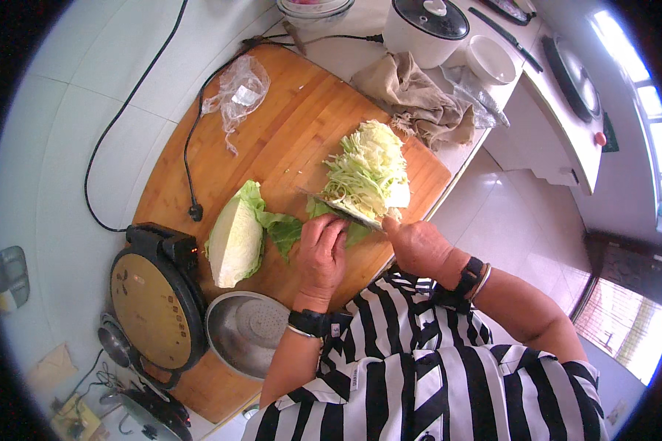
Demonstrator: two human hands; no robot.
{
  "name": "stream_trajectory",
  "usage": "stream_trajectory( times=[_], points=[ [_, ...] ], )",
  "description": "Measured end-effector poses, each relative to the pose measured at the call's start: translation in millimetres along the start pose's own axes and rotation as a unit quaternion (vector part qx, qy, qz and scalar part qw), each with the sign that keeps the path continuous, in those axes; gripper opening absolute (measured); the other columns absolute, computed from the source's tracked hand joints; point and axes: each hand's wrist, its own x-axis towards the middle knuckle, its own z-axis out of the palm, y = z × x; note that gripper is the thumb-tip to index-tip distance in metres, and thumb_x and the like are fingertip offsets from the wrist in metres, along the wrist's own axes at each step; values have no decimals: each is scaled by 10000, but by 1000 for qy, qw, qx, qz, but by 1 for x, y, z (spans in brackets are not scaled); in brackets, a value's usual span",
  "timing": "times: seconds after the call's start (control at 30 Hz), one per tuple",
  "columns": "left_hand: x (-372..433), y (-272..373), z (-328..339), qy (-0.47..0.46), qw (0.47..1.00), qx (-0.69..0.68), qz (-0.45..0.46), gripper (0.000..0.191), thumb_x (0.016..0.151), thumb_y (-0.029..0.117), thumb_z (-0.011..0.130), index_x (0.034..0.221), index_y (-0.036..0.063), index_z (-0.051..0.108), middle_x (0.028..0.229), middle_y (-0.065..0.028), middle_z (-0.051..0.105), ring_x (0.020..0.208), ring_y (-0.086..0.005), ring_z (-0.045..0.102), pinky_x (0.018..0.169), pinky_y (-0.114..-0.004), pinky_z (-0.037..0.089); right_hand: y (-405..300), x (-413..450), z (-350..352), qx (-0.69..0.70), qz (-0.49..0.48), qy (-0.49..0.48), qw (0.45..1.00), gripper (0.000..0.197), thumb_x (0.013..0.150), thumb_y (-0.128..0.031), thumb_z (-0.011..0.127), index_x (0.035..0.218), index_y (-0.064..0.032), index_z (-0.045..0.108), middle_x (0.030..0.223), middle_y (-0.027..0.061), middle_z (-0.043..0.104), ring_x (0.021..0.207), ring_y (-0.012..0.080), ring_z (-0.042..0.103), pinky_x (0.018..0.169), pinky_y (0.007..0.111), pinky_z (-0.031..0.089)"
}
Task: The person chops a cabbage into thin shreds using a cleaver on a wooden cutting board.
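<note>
My right hand [422, 247] grips a kitchen knife [354, 214], its blade slanting up and left across the cabbage. Most of the handle is hidden in the fist. Close against the near side of the blade, the bent fingers of my left hand [323, 253] hold down green cabbage leaves [358, 234], partly covered by the hand. Beyond the blade lies a heap of shredded cabbage [369, 165]. A cut cabbage wedge [236, 240] rests left of my left hand, with a loose outer leaf [283, 231] beside it. All lie on a wooden board [287, 132].
An electric griddle [151, 308] with lit red lights stands left. Beside it is a metal colander [223, 331]. A power plug [195, 211] and a plastic bag [245, 91] lie on the board. Behind are a cloth [414, 91], a rice cooker [425, 33] and a white bowl [490, 59].
</note>
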Motion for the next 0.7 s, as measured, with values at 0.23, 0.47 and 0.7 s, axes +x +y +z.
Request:
stream_trajectory(
  times=[0.23, 0.47, 0.7],
  points=[
    [-3, -5, 4, 20, 1000, -12, 5, 212, 748, -16, 650, 950, 46, 631, 989, -122, 588, 911, -308, 569, 782, -372, 483, -3, -3, -17, -4, 23, 40, 999, 228, 780, -40, 505, 998, -9, 445, 616, 190, 603, 597, 386, 623, 533, 473, 491],
    [-3, -4, 4, 30, 999, -37, -7, 191, 757, 8, 638, 943, 54, 631, 966, -113, 592, 890, -303, 566, 755, -373, 480, -19, -28, -35, 21, 3, 39, 999, 145, 836, -59, 520, 961, -3, 473, 574, 173, 568, 538, 373, 592, 504, 447, 472],
    [1, -4, 2, 20, 1000, -19, 13, 169, 776, 33, 621, 944, 56, 631, 961, -112, 592, 887, -312, 556, 768, -382, 470, -25, -41, -37, -6, 2, 14, 1000, 283, 728, -25, 540, 991, -2, 438, 598, 166, 599, 561, 355, 622, 501, 441, 492]
  ],
)
